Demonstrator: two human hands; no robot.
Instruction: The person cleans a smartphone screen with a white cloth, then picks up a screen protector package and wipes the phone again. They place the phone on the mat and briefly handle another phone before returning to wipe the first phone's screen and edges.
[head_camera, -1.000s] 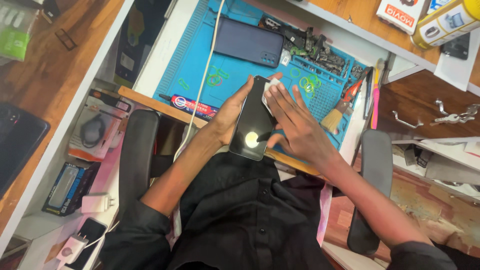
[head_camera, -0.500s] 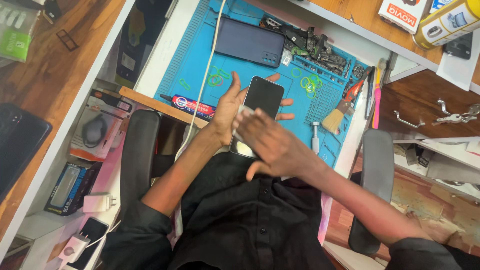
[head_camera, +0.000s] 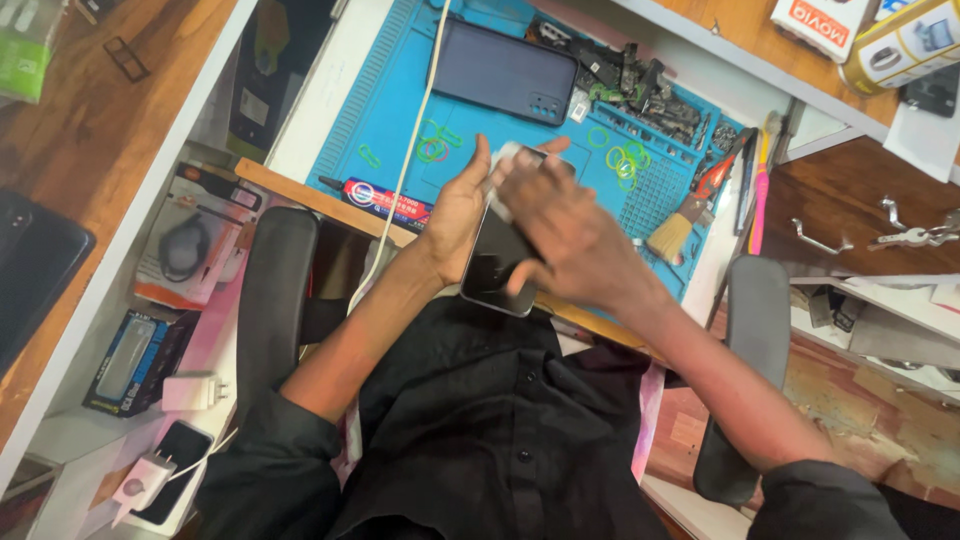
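Above my lap, at the near edge of the bench (head_camera: 300, 190), I hold a black smartphone (head_camera: 497, 262) glass side up. My left hand (head_camera: 455, 215) cradles it from the left, palm against its long edge, fingers wrapped behind it so I cannot see how they lie. My right hand (head_camera: 565, 225) lies across the top half of the phone, its fingers pressed together on a small white cloth (head_camera: 503, 165) against the glass; the hand is blurred. The phone's long axis runs away from my body toward the blue work mat (head_camera: 390, 110), tilted slightly right, its lower end pointing at my black shirt. The bare lower part of the screen lies toward me from my right fingers, along that axis. On the mat beyond sit a dark phone back cover (head_camera: 503, 70), green rings, and a brush (head_camera: 672, 232) to the right.
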